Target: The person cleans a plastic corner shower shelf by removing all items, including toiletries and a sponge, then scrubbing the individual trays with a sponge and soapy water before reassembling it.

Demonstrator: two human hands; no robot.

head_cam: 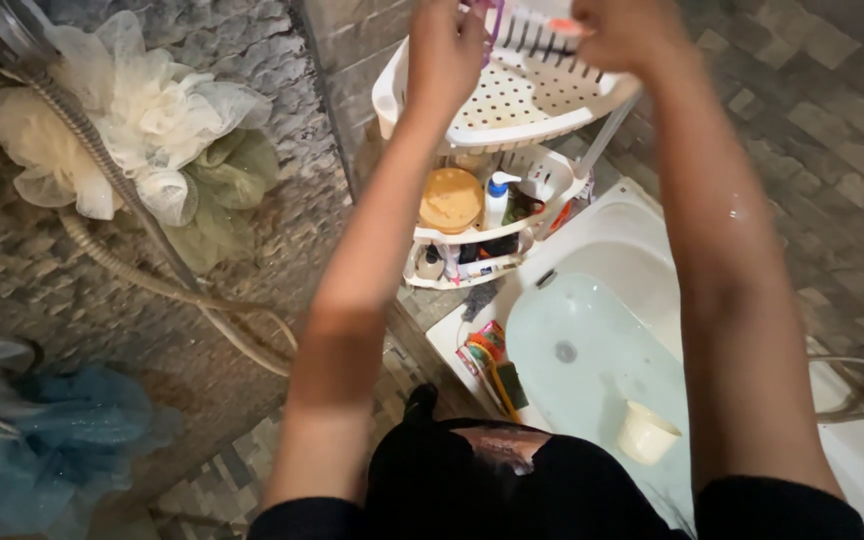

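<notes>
Overhead, left hand [444,45] and right hand [624,32] above white shelf tray [512,105]

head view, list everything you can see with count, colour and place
white plastic corner shelf rack: 1, white, corner above tub
round orange lid: 1, middle tier
white pump bottle with blue top: 1, middle tier
white bathtub: 1, holding water
small cream cup: 1, in tub
cream mesh bath sponge: 1, wall, upper left
blue mesh bath sponge: 1, lower left
metal shower hose: 1, wall
left hand: top tier
right hand: top tier
</notes>
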